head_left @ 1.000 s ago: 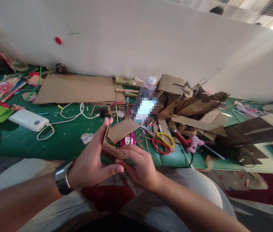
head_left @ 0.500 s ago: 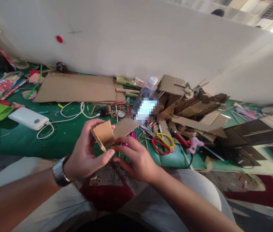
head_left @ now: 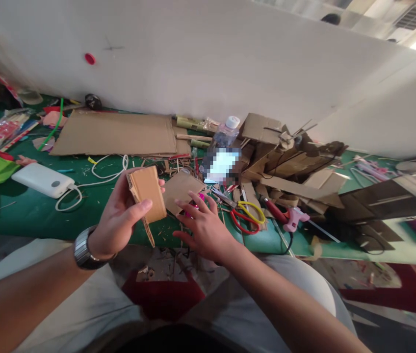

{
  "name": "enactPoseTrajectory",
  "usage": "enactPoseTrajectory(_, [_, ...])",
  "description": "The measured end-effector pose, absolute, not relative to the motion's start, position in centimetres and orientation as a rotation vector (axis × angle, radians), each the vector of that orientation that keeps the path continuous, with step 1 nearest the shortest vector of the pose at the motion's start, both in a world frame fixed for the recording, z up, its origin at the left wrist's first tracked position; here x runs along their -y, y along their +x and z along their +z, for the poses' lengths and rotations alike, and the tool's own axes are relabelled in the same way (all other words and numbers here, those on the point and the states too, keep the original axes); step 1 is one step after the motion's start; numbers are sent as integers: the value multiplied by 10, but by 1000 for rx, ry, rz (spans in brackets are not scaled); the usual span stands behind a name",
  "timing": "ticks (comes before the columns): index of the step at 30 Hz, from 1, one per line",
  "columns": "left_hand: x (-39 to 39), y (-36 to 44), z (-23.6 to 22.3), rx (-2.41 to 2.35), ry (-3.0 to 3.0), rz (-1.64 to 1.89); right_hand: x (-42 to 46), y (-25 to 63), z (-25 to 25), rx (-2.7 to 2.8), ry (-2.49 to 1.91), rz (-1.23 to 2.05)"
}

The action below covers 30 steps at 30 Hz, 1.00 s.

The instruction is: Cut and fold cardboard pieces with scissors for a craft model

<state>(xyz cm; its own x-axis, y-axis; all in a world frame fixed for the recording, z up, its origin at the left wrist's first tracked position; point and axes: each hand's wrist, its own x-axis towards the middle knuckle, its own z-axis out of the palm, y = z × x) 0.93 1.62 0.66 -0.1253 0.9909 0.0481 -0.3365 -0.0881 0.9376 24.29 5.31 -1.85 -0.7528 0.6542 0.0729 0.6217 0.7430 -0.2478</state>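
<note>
My left hand grips a small folded cardboard piece, thumb across its front and fingers behind. The piece is tilted, with a narrow flap pointing down at its lower end. Just to the right, my right hand is spread open with nothing in it. Its fingertips are over a flat cardboard scrap and a small bright pink object, partly hidden by the fingers. Scissors with red and yellow handles lie to the right of that hand.
A pink glue gun lies at the right, near a heap of cut cardboard. A clear bottle stands behind a lit, blurred-out screen. To the left are a white power bank with a cable and a large cardboard sheet.
My left hand has turned the cardboard piece so its broad face shows and moved it slightly left. My right hand has come away from it and spread its fingers.
</note>
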Motion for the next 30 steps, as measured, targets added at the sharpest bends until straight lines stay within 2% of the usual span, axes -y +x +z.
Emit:
enactPoseTrajectory(5, [-15,11,16,-907,773,1322,-54,244,-18,2729,-1004,335])
enactPoseTrajectory(11, [-16,7,23,-768,872,1083,-50,239,-20,2794,-929,336])
enactPoseTrajectory(24, [-17,4,15,-794,773,1047,-54,232,-27,2788,-926,262])
enactPoseTrajectory(27, [-19,9,15,-787,748,1046,-54,234,-19,2563,-902,416])
enactPoseTrajectory(30, [-19,14,9,-901,679,1073,-46,232,-10,2255,-953,768])
